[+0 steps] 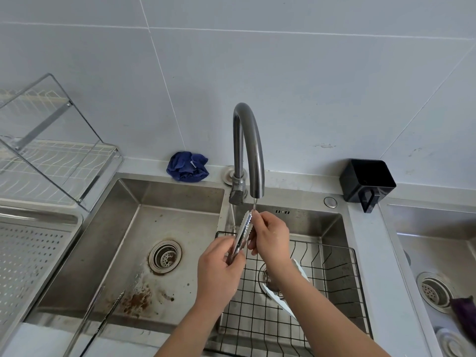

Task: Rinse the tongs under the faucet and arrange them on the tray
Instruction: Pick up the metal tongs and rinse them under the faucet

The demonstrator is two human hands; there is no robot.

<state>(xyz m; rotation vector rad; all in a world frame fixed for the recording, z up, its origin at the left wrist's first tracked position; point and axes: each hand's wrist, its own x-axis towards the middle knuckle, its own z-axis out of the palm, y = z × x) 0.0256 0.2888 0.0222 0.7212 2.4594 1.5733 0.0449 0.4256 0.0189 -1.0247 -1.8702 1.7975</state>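
Head view: both hands seemingly around tongs.

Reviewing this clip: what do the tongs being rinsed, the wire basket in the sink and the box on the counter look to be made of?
Tongs: bare polished metal, probably stainless steel, with bright reflections along the scalloped edge.
Wire basket: thin metal rods in a grid, in a matte black coating, likely paint or plastic.
Box: looks like black moulded plastic, smooth and slightly glossy; it could be something else.

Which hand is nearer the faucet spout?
Right. The right hand grips the tongs near their tips, just below the spout; the left hand holds the handle end, lower and farther away.
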